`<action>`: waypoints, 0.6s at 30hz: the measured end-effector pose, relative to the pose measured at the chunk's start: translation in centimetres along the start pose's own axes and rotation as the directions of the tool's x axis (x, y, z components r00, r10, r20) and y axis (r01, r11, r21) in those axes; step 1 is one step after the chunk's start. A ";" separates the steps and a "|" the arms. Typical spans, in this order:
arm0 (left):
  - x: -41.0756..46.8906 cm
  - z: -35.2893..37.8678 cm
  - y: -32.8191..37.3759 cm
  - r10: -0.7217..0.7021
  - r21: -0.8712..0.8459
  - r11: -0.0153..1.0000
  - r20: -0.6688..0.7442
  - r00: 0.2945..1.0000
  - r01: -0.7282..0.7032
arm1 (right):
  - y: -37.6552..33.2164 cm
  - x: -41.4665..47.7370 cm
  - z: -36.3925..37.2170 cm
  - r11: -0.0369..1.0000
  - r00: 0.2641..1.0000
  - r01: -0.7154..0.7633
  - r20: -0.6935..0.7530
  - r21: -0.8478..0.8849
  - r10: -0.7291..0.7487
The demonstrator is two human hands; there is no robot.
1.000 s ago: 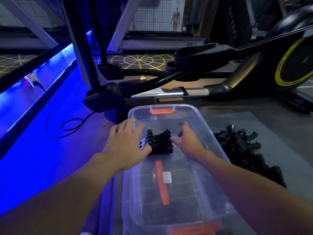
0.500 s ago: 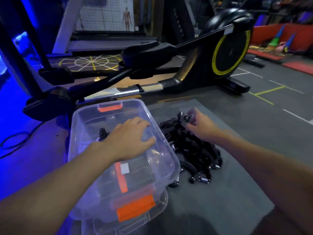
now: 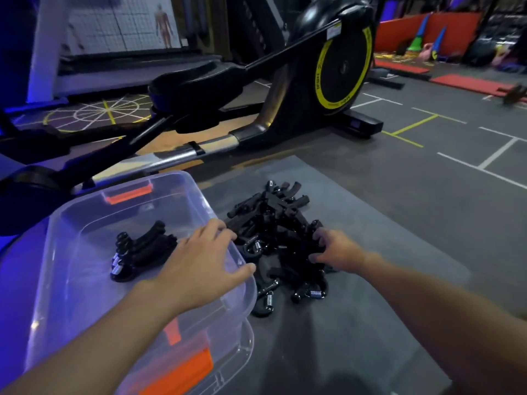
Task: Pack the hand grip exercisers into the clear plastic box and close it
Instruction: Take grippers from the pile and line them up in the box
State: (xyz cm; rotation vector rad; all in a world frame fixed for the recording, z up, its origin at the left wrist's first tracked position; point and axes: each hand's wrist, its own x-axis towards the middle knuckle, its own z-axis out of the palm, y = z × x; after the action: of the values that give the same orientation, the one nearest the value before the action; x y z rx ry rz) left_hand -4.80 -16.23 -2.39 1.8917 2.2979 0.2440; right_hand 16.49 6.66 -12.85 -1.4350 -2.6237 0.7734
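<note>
A clear plastic box point(image 3: 71, 215) with orange latches stands open at the left on a grey mat point(image 3: 379, 246). A few black hand grip exercisers point(image 3: 142, 249) lie stacked inside it. Just right of the box, a pile of several black exercisers point(image 3: 273, 215) with steel springs sits on the mat. My left hand point(image 3: 199, 266) hovers over the box's right rim with its fingers spread, reaching toward the pile. My right hand point(image 3: 339, 249) is on the pile's right side, its fingers and thumb curled round exercisers there.
A black elliptical trainer point(image 3: 339, 61) with a yellow-ringed wheel stands right behind the box and the pile. A clear lid point(image 3: 239, 349) seems to lie under the box. Grey gym floor with painted lines point(image 3: 484, 163) stretches to the right.
My view turned right, off the box and onto the pile. My left hand moved from inside the box to its right rim. My right hand left the box and dropped onto the pile.
</note>
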 end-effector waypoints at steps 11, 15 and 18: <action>1.1 0.6 -0.2 0.004 -0.009 1.000 -0.035 0.999 -0.005 | 0.8 1.2 2.2 0.996 0.990 0.027 -0.137 -0.081 -0.038; 0.8 0.6 -0.3 0.005 -0.064 0.998 -0.036 0.999 -0.007 | 0.2 0.6 1.5 0.981 0.986 0.025 -0.157 -0.192 -0.056; 0.4 0.4 -0.5 0.006 -0.089 0.996 -0.028 1.000 -0.008 | -0.5 -0.2 0.8 0.977 0.973 0.041 -0.214 -0.210 -0.087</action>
State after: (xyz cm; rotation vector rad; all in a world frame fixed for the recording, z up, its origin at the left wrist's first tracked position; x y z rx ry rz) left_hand -5.26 -15.88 -2.90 1.8650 2.2581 0.3686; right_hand 16.04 5.99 -13.28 -1.3812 -2.6200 0.3208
